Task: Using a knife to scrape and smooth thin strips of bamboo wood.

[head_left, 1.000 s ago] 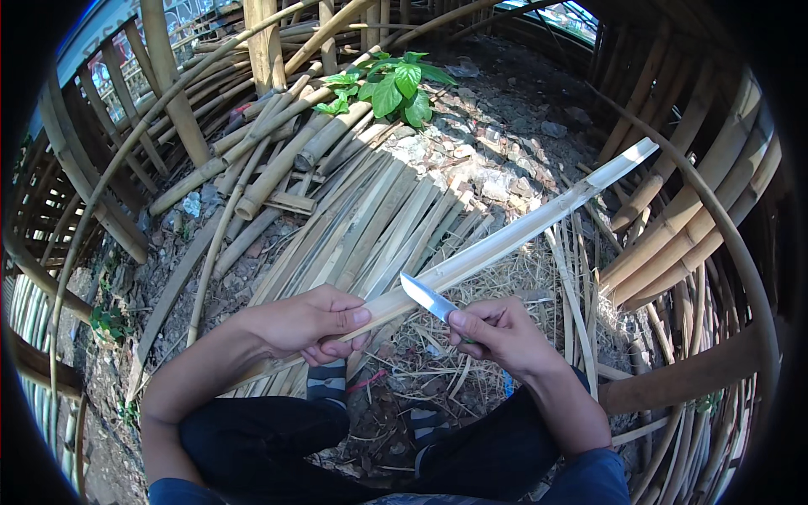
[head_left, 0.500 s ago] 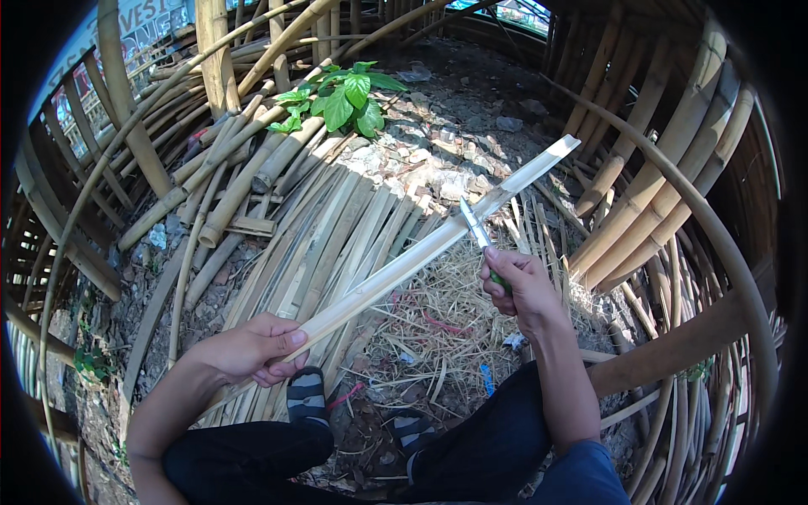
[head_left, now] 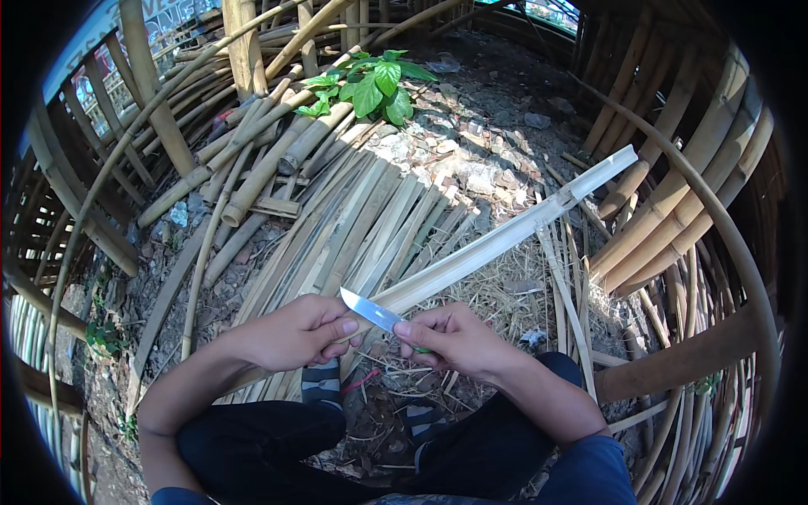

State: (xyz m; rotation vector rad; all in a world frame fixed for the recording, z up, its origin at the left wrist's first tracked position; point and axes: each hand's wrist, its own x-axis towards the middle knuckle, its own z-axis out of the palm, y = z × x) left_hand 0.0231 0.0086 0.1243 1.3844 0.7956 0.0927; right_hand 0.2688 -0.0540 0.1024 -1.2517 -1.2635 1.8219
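Observation:
A long split bamboo strip [head_left: 488, 244] slants from near my lap up to the far right, its pale inner face upward. My left hand [head_left: 307, 332] is closed around its near end. Close beside it, my right hand [head_left: 442, 339] grips a knife [head_left: 371, 309] by its green handle, mostly hidden in the fingers. The bright blade points left and lies across the strip next to my left thumb; whether its edge touches the bamboo I cannot tell. A thin pale sliver [head_left: 566, 295] hangs down from the strip near the node toward its far end.
Several split bamboo slats [head_left: 337, 223] lie on the ground ahead, beside a heap of shavings [head_left: 505, 295]. A leafy green plant [head_left: 374, 84] grows beyond, next to stacked bamboo poles [head_left: 261, 181]. Thick upright poles [head_left: 673, 219] and a curved pole [head_left: 715, 219] stand at the right.
My right hand has drawn the knife back along the strip, from near its far part to beside my left hand. A sliver now hangs from the strip. The view has shifted slightly.

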